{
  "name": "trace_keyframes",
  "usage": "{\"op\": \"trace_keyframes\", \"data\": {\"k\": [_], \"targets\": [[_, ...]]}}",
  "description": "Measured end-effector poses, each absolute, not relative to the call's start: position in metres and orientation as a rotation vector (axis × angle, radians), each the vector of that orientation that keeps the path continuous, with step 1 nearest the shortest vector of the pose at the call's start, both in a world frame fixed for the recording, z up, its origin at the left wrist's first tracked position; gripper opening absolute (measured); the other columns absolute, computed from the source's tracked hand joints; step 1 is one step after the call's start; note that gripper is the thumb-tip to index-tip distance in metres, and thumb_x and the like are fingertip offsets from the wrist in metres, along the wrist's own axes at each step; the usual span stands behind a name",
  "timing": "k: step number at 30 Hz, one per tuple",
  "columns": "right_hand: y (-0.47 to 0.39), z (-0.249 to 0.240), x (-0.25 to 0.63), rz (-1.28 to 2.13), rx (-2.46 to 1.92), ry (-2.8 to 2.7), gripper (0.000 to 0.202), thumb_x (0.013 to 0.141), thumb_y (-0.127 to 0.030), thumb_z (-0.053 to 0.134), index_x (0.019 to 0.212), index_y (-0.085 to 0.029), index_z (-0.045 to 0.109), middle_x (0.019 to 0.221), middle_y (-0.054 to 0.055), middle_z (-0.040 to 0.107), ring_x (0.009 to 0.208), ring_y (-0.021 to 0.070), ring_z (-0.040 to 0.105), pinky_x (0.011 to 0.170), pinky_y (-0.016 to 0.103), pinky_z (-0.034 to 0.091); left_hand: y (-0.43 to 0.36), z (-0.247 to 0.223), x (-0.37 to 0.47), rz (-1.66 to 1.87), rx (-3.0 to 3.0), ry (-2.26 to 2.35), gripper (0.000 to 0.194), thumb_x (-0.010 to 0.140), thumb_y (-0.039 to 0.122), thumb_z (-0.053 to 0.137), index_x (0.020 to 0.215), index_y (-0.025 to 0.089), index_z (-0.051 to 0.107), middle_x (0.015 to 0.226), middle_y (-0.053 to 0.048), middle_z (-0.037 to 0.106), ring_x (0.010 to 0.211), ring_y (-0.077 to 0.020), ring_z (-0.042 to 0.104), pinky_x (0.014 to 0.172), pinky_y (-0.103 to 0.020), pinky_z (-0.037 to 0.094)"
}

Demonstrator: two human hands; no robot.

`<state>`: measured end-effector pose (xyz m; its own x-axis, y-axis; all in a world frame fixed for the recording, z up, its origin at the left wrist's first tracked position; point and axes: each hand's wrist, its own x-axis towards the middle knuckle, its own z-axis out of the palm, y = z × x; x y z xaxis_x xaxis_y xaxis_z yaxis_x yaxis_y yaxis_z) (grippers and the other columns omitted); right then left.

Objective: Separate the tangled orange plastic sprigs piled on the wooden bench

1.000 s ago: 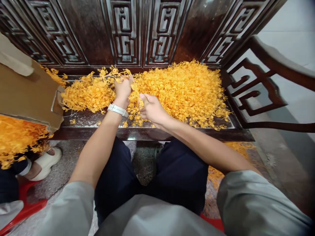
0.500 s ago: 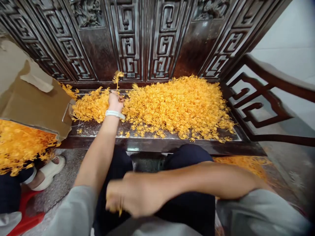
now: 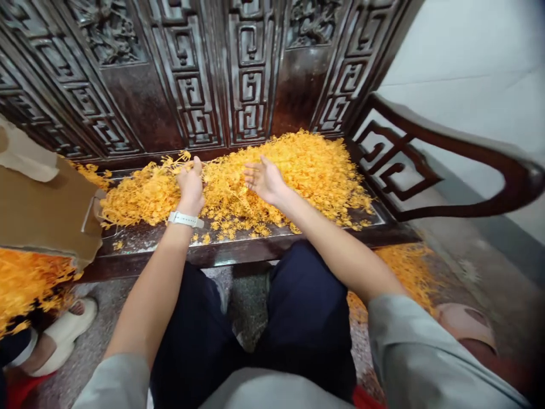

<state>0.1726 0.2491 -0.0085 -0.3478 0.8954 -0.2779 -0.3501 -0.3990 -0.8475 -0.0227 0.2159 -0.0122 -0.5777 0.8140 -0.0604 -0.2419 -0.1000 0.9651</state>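
Observation:
A big heap of yellow-orange artificial flower pieces (image 3: pixel 306 165) lies on the dark wooden bench seat, with a smaller pile of stemmed pieces (image 3: pixel 140 196) to its left. My left hand (image 3: pixel 191 184), with a pale band at its wrist, is closed at the edge of the smaller pile. A yellow flower piece (image 3: pixel 183 157) sticks out at its thumb and fingers; the grip itself is partly hidden. Over the near left side of the big heap, my right hand (image 3: pixel 266 180) is open, fingers stretched out and thumb raised, with nothing visible in it.
A cardboard box (image 3: pixel 42 210) stands at the left end, beside more orange pieces (image 3: pixel 34 284). Behind the seat rises a carved backrest (image 3: pixel 251 74); a curved armrest (image 3: pixel 426 165) bounds the right. Orange pieces (image 3: pixel 404 272) lie on the floor. Another person's shoe (image 3: pixel 68 335) shows lower left.
My right hand has moved from low above my lap, where it was closed and blurred, up to the big heap and opened. My left hand stays near the smaller pile. The view has shifted right.

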Motion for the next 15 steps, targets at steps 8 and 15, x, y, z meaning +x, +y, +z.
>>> {"op": "trace_keyframes", "data": {"k": [8,15], "targets": [[0.208,-0.012,0.152,2.318,-0.637,-1.115,0.043,0.101,-0.062,0.072,0.108,-0.021,0.061,0.092,0.005,0.07,0.079,0.0177,0.068,0.074,0.031,0.061,0.219,-0.013,0.002,1.896,1.093,1.409,0.041,0.085,0.047,0.095,0.081,0.017,0.067,0.078,0.0,0.062,0.062,-0.0107,0.05,0.058,-0.025,0.04],[0.209,-0.015,0.157,2.213,-0.771,-1.081,0.02,0.111,-0.023,0.062,0.094,-0.013,0.066,0.061,-0.01,0.038,0.047,0.0041,0.024,0.047,0.018,0.022,0.218,-0.009,-0.011,1.886,0.94,1.227,0.041,0.095,0.038,0.089,0.071,0.018,0.063,0.059,0.003,0.049,0.055,-0.0099,0.046,0.056,-0.024,0.038]]}}
